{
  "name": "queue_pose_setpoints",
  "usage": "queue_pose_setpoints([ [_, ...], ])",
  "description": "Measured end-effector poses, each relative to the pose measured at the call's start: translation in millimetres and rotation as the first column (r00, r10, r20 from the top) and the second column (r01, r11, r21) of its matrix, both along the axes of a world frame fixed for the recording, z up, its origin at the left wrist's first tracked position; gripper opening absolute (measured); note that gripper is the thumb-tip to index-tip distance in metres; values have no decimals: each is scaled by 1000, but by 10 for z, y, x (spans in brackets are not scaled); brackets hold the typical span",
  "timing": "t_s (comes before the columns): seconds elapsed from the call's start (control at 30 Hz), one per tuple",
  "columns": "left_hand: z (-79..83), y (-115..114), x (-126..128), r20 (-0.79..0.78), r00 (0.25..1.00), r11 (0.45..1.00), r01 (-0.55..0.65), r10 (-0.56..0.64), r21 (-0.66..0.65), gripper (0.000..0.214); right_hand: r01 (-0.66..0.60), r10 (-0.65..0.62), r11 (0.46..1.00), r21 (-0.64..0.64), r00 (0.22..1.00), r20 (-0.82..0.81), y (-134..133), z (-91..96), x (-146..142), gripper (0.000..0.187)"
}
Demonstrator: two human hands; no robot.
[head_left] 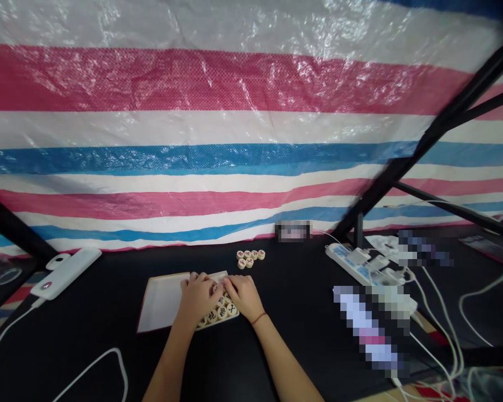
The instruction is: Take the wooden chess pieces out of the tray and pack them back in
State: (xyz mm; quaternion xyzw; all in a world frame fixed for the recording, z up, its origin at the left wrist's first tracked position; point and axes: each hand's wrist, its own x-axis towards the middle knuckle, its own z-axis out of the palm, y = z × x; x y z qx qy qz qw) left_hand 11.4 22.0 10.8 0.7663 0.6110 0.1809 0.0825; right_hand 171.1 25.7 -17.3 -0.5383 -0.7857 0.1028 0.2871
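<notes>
Head view: left hand, right hand side by side, palms down, fingers curled over xiangqi pieces, grip unclear.

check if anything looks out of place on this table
A small cluster of round Chinese chess pieces sits alone on the black table, apart from the other pieces under the left hand and right hand, beside the white tray.

Dark characters on round xiangqi pieces, near centre, too small for sure reading, one perhaps 炮; pixelated patches at right, far from legible.
</notes>
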Motion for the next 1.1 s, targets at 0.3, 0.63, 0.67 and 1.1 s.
queue_pose_setpoints([
  [0.3,-26,7,-80,140,988,998,70,-68,-11,11,34,-32,999,28,995,-89,-23,32,22,37],
  [0.63,-17,16,-67,526,847,997,52,-72,51,24,-36,88,962,271,979,-182,-88,111,2,22],
  [0.67,-9,9,-57,540,838,997,55,-73,50,23,-37,92,959,280,978,-187,-89,113,2,22],
  [1.1,-209,76,-84,871,475,990,-105,128,-89,33,447,-368,874,191,865,-342,18,-8,345,21],
])
